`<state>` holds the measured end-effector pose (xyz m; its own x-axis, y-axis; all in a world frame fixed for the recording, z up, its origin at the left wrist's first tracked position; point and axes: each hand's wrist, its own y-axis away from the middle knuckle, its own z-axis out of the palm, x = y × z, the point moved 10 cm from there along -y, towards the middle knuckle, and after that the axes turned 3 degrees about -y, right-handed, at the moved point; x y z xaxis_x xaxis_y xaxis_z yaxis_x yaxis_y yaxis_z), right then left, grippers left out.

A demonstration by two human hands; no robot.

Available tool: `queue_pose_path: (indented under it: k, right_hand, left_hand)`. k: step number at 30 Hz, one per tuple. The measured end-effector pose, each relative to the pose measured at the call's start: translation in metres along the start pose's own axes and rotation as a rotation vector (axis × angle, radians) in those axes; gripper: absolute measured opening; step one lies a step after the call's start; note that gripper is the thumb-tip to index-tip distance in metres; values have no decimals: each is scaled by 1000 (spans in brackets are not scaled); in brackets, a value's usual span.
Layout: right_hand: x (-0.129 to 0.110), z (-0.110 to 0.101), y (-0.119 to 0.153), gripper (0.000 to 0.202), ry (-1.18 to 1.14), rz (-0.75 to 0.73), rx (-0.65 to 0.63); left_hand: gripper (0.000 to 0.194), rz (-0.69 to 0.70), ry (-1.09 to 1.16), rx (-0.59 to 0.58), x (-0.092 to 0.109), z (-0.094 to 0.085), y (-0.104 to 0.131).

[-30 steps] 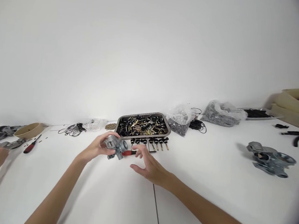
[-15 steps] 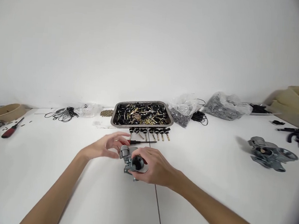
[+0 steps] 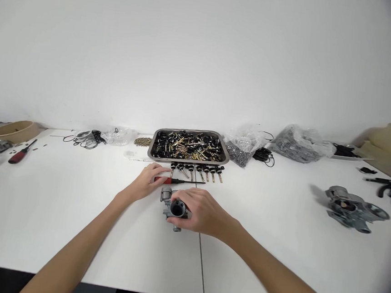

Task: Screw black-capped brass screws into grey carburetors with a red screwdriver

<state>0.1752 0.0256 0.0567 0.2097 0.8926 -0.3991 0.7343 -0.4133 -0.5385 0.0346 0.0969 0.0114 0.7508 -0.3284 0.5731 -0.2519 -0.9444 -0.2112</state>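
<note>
Inside the desk's [image 3: 120, 258] front edge, your right hand [image 3: 206, 211] clasps the likely-rigid carburetor's [image 3: 176, 208] mouth; left hand [image 3: 144, 182] half-curled, screwdriver [image 3: 172, 181] hold unclear.

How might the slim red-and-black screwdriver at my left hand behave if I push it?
The red-and-black screwdriver is probably stiff, since its shaft looks straight. It may roll or swivel, being narrow. Lying low on the white table, it seems unlikely to tip.

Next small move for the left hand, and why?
Probably close the left hand on the red-handled screwdriver and lift it: its fingers are at the handle, while the right hand grips the grey metal part just in front.
</note>
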Motion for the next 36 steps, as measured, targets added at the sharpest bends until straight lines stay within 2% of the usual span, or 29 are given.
queue_pose_path:
  k: [5,9,18,21,25,29,33,36]
  right_hand:
    - [1,-1,-1,38,-14,-33,9]
    - [3,1,-1,38,-23,-34,3]
    - [-3,0,0,33,-5,-49,37]
    - [-4,-1,0,32,-3,-48,39]
    - [-3,-1,0,32,-3,-37,34]
    - [-4,-1,0,30,-3,-34,48]
    - [-1,-2,-1,30,-18,-5,34]
    - [3,0,-2,34,-91,41,-30]
  left_hand:
    - [39,44,-106,-5,11,16,-6]
    - [36,8,-132,36,7,16,-9]
    - [35,-136,-32,140,-16,-19,2]
    - [26,-194,-23,236,-28,-32,3]
    - [27,-234,-39,369,-45,-42,3]
    - [31,-251,-9,368,-55,-34,-1]
    - [28,-214,-11,333,-49,-23,-9]
    - [24,-216,-17,338,-45,-23,-12]
